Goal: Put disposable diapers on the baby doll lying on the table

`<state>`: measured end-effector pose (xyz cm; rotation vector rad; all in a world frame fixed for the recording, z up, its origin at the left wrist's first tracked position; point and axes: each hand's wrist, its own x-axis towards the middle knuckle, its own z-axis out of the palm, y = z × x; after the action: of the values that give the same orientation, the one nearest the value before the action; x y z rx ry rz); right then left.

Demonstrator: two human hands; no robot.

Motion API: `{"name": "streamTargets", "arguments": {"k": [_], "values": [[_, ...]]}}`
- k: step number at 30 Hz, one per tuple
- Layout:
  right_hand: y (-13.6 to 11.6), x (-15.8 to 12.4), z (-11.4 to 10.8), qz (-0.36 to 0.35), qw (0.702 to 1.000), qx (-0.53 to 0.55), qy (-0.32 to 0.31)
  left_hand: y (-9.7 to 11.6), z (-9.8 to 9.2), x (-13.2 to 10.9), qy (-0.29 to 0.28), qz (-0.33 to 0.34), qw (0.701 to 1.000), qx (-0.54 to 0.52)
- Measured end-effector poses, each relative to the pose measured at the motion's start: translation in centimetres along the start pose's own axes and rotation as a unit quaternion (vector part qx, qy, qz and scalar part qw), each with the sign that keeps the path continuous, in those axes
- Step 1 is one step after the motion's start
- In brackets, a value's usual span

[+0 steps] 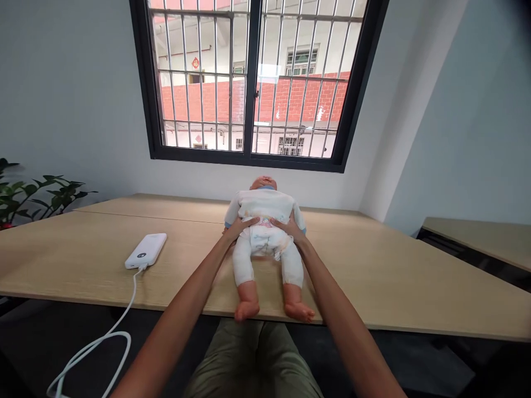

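Note:
A baby doll (269, 203) lies on its back on the wooden table, its head toward the window and its bare feet at the near edge. It wears a white top with blue cuffs, white leggings and a white diaper (265, 240) with a printed waistband. My left hand (240, 226) clasps one side of the doll's waist, thumb across the front of the diaper. On the other side my right hand (291, 226) holds the waist the same way. The thumbs point toward each other without touching. Most of my other fingers are hidden at the doll's sides.
A white power bank (146, 250) lies on the table (373, 271) at the left, its white cable (128, 309) hanging over the front edge. Behind the table is a barred window (251, 83). A leafy plant (37, 193) stands far left; another table (481, 240) is at the right.

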<state>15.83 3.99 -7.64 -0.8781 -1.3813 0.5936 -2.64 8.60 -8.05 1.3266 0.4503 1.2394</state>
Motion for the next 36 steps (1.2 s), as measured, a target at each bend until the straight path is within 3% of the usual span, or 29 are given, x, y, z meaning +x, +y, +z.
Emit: {"name": "streamTargets", "arguments": {"k": [5,10,14,18,21,25,27,29,33,36], "values": [[-6.0,-2.0,0.1,-0.024,0.997,0.075,-0.008,3.7,1.4,-2.6,-0.043,0.041,0.998,-0.019],[-9.0,-6.4,-0.6,0.058,0.987,0.144,0.039,5.9,2.8,-9.3,-0.066,0.043,0.996,0.051],[-9.1,-10.8,-0.8,0.136,0.97,0.138,0.15,4.8,2.6,-14.7,-0.037,0.025,0.985,0.167],[-9.1,-15.3,0.5,0.097,0.96,0.082,0.25,2.6,2.8,-18.7,0.005,0.038,0.975,0.218],[-9.9,-18.0,1.4,0.096,0.947,0.055,0.303,2.1,3.8,-20.5,0.026,0.061,0.975,0.211],[-11.1,-20.1,1.6,0.108,0.932,0.026,0.345,3.1,4.6,-21.6,0.025,0.03,0.98,0.194],[-10.9,-21.0,1.3,0.112,0.928,0.013,0.355,3.9,4.3,-22.1,0.038,0.039,0.964,0.259],[-10.3,-21.9,0.9,0.1,0.931,-0.013,0.35,4.8,4.0,-22.9,0.087,0.086,0.931,0.345],[-8.7,-24.5,0.7,0.069,0.943,-0.05,0.32,6.5,4.8,-24.8,0.222,0.24,0.859,0.395],[-8.1,-26.5,1.3,0.075,0.951,-0.055,0.296,8.0,6.5,-25.4,0.228,0.368,0.816,0.382]]}}
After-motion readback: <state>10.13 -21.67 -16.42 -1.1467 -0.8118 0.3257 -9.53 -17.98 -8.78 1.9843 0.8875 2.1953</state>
